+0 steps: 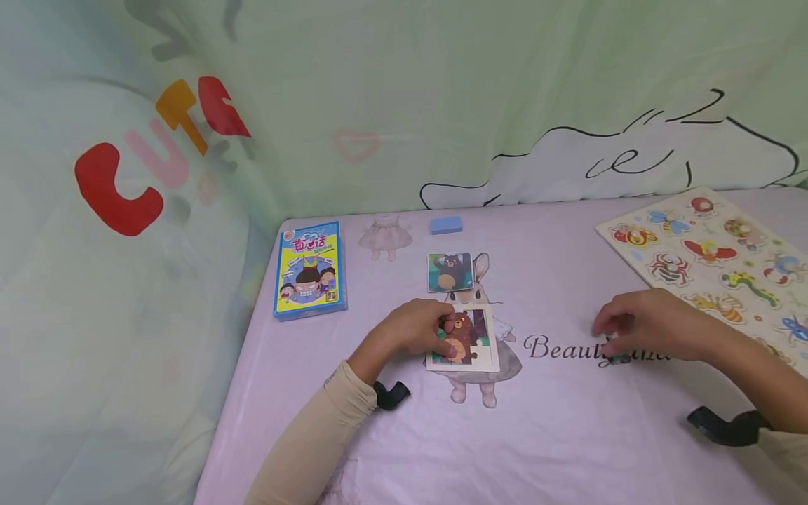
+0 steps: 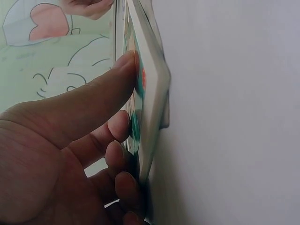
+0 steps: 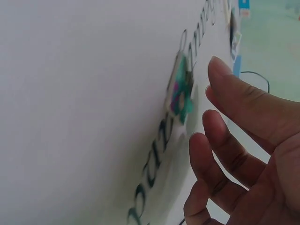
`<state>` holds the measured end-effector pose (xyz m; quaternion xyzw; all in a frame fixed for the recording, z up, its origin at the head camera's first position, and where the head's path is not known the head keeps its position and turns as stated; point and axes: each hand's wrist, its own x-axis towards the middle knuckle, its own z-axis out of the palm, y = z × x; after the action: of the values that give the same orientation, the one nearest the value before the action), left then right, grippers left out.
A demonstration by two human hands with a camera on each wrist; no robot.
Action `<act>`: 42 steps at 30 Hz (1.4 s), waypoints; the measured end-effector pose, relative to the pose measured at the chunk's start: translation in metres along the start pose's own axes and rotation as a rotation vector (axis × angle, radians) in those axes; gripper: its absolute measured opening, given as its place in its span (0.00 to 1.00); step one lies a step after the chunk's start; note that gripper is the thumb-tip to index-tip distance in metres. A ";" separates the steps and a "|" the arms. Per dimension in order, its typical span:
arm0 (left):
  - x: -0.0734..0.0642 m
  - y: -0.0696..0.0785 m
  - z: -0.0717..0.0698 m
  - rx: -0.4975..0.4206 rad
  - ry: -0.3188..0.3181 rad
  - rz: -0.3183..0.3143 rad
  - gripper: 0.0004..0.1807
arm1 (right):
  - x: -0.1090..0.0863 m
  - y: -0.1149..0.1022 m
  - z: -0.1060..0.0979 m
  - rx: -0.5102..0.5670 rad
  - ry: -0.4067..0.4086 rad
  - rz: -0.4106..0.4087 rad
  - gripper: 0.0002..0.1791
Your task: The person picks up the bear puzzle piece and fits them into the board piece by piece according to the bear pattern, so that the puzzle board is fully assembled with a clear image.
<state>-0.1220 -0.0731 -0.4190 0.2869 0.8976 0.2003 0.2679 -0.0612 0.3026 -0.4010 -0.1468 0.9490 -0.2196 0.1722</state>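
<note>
My left hand (image 1: 419, 326) holds a bear jigsaw puzzle (image 1: 485, 358) in a white tray, thumb and bent fingers on its left side. In the left wrist view, the thumb presses the puzzle's face (image 2: 141, 79), with the other fingertips bent close by. An open notch shows at the puzzle's lower right. Over the cloth lettering, my right hand (image 1: 656, 326) hovers with fingers loosely bent, nothing between them. Just beyond its fingertips a loose jigsaw piece (image 3: 179, 91), green with a purple patch, lies on the cloth. Above the puzzle lies a bear picture card (image 1: 450, 272).
A blue and yellow card box (image 1: 309, 270) is at the left. Toward the back edge sits a small blue block (image 1: 446, 225). A wooden insect puzzle board (image 1: 694, 245) lies at the right, partly behind my right forearm. Printed curtains hang behind and to the left.
</note>
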 end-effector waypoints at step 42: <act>0.000 0.000 -0.001 0.004 -0.013 0.000 0.18 | 0.024 -0.034 0.022 0.307 -0.059 -0.147 0.11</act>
<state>-0.1227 -0.0731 -0.4181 0.2887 0.8963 0.1964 0.2733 -0.0674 0.2569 -0.4096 -0.1944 0.8855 -0.3693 0.2040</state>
